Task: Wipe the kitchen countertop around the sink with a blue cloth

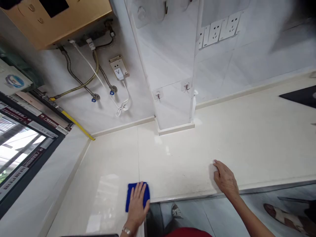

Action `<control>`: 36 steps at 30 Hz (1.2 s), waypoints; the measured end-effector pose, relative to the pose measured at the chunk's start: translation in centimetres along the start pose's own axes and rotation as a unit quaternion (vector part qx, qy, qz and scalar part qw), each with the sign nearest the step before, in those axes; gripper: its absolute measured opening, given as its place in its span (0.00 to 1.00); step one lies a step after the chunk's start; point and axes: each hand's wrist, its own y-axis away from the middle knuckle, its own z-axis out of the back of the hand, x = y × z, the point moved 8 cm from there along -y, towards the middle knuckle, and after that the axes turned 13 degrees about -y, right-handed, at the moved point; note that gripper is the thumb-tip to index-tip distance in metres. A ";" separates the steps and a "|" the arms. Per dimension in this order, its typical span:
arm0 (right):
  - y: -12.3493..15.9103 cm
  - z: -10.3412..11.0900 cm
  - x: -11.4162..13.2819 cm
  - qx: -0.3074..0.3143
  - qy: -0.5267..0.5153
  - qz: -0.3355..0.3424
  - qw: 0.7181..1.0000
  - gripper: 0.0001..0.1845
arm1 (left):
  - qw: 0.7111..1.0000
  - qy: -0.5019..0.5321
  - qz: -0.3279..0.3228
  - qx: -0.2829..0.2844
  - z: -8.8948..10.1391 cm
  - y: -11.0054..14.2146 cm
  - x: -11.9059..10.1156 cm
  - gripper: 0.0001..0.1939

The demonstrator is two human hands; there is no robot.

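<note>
My left hand point(137, 204) lies flat on a blue cloth point(130, 191), its fingers stretched out and slightly apart. The cloth rests on the glossy cream countertop point(177, 161), close to the inner corner of the front edge, and is partly covered by the palm. A band circles the left wrist. Farther right, my right hand point(225, 179) touches the countertop near its front edge. Its index finger points forward onto the surface while the other fingers curl in; I see nothing in it.
A square pillar point(172, 98) with hooks juts onto the counter. A white bottle point(194, 103) stands beside it. A dark flat object point(302, 96) lies far right. Above left hang a water heater point(74, 23), hoses and a plugged-in cord. A window point(19, 144) is at left; a person's sandalled foot point(283, 219) is below right.
</note>
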 end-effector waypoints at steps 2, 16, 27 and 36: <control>0.1 0.0 0.0 -0.001 0.003 0.000 1.000 0.22 | 0.996 -0.062 0.037 -0.044 -0.2 2.7 3.5 0.32; -0.2 -0.2 0.1 0.039 0.025 -0.040 0.998 0.26 | 0.985 -0.147 0.040 -0.077 -1.3 4.4 6.6 0.38; -0.6 -0.3 0.7 0.063 0.055 -0.072 0.994 0.24 | 0.998 -0.030 -0.048 -0.036 0.1 -14.8 -0.8 0.31; -0.3 -0.4 0.4 0.056 0.038 -0.078 0.995 0.21 | 0.996 0.019 0.020 -0.079 1.8 -31.4 -1.5 0.30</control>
